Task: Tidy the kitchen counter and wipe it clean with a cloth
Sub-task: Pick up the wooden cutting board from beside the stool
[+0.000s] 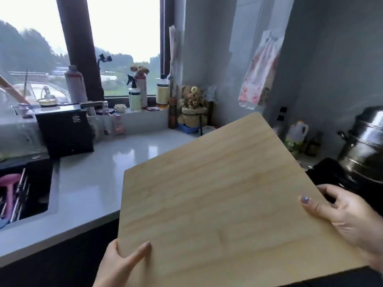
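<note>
A person is holding a wooden board (223, 193) tilted over the grey surface (99, 179); the left hand (118, 264) is gripping its near-left corner, the right hand (352, 220) its right edge; the fingers (333, 193) of both are pinching the board, thumbs on top; a sink (27, 183) is lying to the left, a steel pot (366, 141) standing to the right.

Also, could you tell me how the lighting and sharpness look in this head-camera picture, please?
Head view: the window is blown out white, backlighting the spray bottle; the counter shows a pale glare patch; wide-angle distortion bows the window post; the wooden cutting board, gripped by the left hand and right hand, looks soft, slightly blurred.
</note>
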